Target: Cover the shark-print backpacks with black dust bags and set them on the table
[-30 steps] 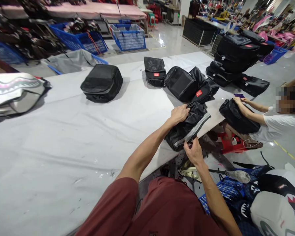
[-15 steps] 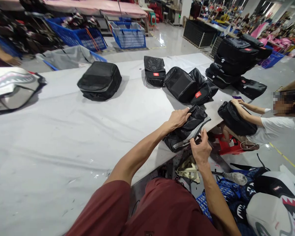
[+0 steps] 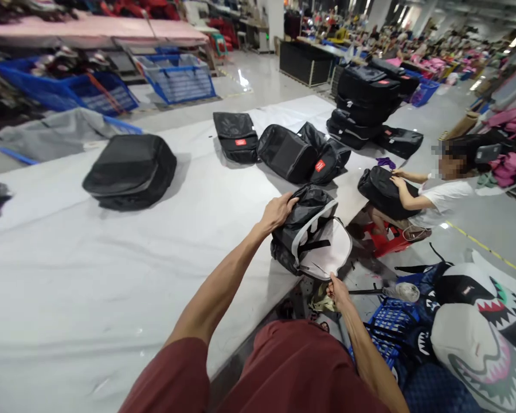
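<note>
Left hand (image 3: 277, 211) clamps black backpack (image 3: 298, 221) top at table (image 3: 112, 275) edge; right hand (image 3: 336, 287) pinches opened pale-lined flap (image 3: 327, 255); best pull flap steadily, left bracing.

dark red shorts (image 3: 292, 367), bare forearms, no sleeves visible

1. This is a bag factory floor: a large open hall with a polished grey floor (image 3: 284, 71) and rows of work tables running far back.
2. Beyond the left hand's fingers (image 3: 289, 202), finished black backpacks (image 3: 131, 171) lie spread across a long cloth-covered table (image 3: 90, 258).
3. Farther off, blue wire baskets (image 3: 178, 77) hold goods, and a stack of black bags (image 3: 363, 94) stands past the table.
4. Right of the fingers, a co-worker (image 3: 434, 192) handles another bag.
</note>
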